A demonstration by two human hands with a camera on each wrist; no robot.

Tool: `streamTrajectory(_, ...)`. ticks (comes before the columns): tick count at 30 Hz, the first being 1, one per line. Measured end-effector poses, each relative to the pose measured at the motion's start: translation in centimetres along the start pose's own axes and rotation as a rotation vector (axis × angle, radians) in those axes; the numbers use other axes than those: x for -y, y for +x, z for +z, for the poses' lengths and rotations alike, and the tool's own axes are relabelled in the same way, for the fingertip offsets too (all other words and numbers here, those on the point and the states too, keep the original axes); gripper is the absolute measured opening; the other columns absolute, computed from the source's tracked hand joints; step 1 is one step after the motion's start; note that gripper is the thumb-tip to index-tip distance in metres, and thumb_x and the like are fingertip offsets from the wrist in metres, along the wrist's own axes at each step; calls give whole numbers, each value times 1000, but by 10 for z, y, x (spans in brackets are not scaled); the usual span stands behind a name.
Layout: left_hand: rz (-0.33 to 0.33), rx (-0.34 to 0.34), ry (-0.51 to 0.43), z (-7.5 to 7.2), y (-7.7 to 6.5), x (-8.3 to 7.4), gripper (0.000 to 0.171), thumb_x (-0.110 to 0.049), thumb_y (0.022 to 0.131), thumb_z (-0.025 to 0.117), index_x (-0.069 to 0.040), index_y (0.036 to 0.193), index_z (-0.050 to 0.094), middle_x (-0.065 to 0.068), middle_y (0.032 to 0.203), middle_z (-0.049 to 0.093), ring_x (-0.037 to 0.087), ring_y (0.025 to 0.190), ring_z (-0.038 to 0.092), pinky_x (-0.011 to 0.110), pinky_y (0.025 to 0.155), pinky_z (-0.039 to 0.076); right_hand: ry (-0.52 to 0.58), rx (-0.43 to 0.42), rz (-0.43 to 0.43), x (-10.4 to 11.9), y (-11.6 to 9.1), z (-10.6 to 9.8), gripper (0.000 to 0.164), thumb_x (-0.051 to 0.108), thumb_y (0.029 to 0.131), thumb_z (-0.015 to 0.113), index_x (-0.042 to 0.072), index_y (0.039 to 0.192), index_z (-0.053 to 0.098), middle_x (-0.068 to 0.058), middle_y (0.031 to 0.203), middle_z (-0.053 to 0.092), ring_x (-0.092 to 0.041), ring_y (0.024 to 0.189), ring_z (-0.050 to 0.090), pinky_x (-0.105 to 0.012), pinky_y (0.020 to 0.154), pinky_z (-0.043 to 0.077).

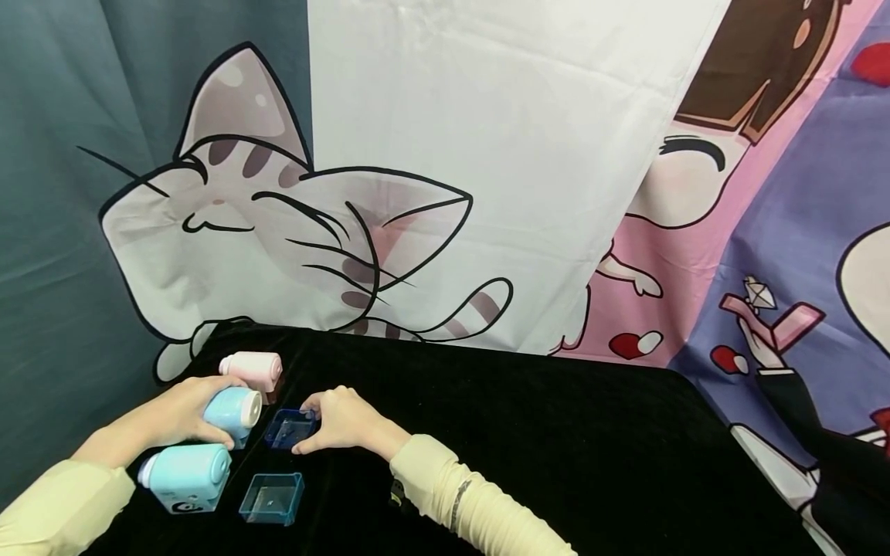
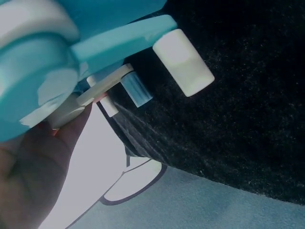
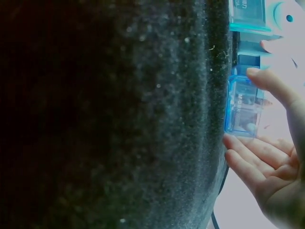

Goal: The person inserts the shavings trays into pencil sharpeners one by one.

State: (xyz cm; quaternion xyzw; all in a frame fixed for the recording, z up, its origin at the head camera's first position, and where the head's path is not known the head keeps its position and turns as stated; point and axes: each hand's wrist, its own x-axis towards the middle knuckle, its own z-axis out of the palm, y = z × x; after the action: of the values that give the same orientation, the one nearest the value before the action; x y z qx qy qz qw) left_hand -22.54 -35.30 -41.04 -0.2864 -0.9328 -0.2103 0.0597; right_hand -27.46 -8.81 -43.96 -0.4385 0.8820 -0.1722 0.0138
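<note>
My left hand (image 1: 184, 413) grips a light-blue container with a white round cap (image 1: 234, 411), its thumb on the near side and its fingers over the far side. Directly in front of that container is a small clear dark-blue tray (image 1: 290, 428). My right hand (image 1: 342, 421) holds this tray between thumb and fingertips; in the right wrist view thumb and fingers are at opposite ends of the tray (image 3: 243, 107). Nearer me stands a teal container (image 1: 188, 475) with a dark printed picture on its front. A pink container (image 1: 253, 372) stands beyond my left hand.
A clear teal tray (image 1: 271, 498) lies on the black cloth (image 1: 528, 455) in front of the teal container. Behind the table hangs a printed curtain with a cartoon cat (image 1: 229, 255). The cloth stretches off to the right.
</note>
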Motion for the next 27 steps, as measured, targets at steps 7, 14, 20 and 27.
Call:
streamTrajectory(7, -16, 14, -5, 0, 1, -1, 72, -50, 57, 78, -7, 108, 53, -1, 93, 58, 8, 77, 50, 32, 63, 45, 14, -5, -4, 2, 4, -1, 54, 53, 65, 74, 19, 104, 63, 14, 88, 64, 11, 68, 45, -7, 63, 40)
streamTrajectory(14, -21, 17, -5, 0, 0, 0, 71, -51, 57, 78, -8, 108, 52, -1, 91, 58, 8, 77, 50, 32, 62, 45, 13, 1, -18, 5, 6, -3, 52, 53, 65, 74, 19, 103, 63, 14, 85, 64, 11, 65, 45, -7, 61, 39)
streamTrajectory(20, -16, 14, -8, 0, 0, 0, 69, -50, 57, 79, -10, 107, 50, -1, 91, 57, 8, 77, 50, 33, 62, 45, 34, 4, 0, 7, 7, -6, 52, 51, 66, 74, 18, 104, 62, 13, 86, 64, 11, 66, 46, -7, 62, 40)
streamTrajectory(27, -16, 19, -13, 0, 0, -1, 67, -49, 57, 79, -13, 106, 49, -2, 91, 58, 8, 77, 50, 33, 63, 44, 29, 9, 0, 9, 8, -7, 52, 50, 66, 75, 16, 104, 62, 12, 88, 65, 11, 67, 46, -7, 62, 40)
